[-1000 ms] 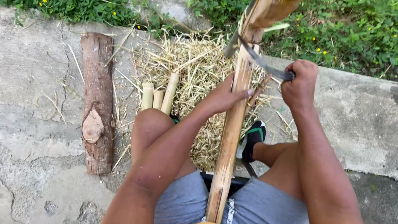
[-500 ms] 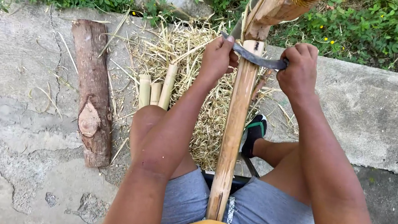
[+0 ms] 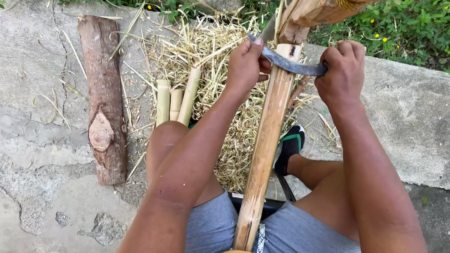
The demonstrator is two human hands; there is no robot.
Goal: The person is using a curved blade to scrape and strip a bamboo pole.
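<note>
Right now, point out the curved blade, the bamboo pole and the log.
curved blade (image 3: 295,66): head view, on the dark metal between the two hands.
bamboo pole (image 3: 264,148): head view, mid-length of the bare shaft.
log (image 3: 101,88): head view, on the bark, mid-length.

both arms reach forward and away from the body, roughly side by side, bare from shoulder to wrist. the left forearm runs up from the lower middle of the view, slanting slightly to the right, elbow low above the left thigh. the left hand (image 3: 248,66) is closed in a fist, knuckles up, thumb tucked toward the centre. the right arm comes in from the lower right corner, longer in view and angled to the left, wrist nearly straight. the right hand (image 3: 343,72) is also curled tight, fingers wrapped over and knuckles facing up. the two fists sit level with each other, a gap between them. both knees are bent and spread, bare below grey shorts.
</note>
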